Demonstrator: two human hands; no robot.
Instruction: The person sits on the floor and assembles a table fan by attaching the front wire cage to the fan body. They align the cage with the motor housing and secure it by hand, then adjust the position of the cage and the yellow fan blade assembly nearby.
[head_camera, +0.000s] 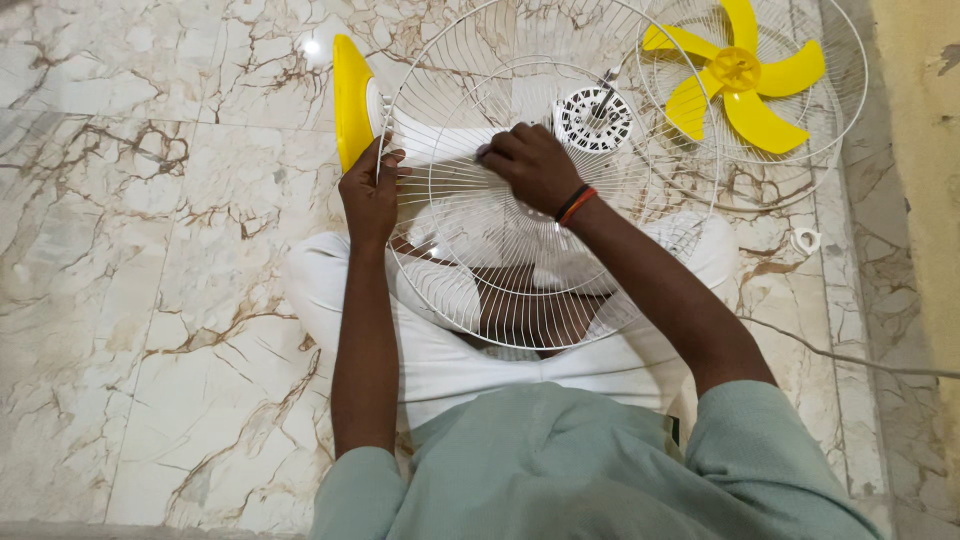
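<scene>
Hands at frame centre work the round white wire fan guard (520, 240) over the lap: left hand (368, 195) pinches its rim, right hand (530, 165) presses fingers together on it, while the yellow 5-blade propeller (740, 85) lies unmounted upper right.

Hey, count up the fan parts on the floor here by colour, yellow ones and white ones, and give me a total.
Yellow: 2, the fan blade and the fan base.
White: 3, the wire guard under both hands, left hand and right hand; the second wire guard under the blade; the motor housing.
Total: 5
</scene>
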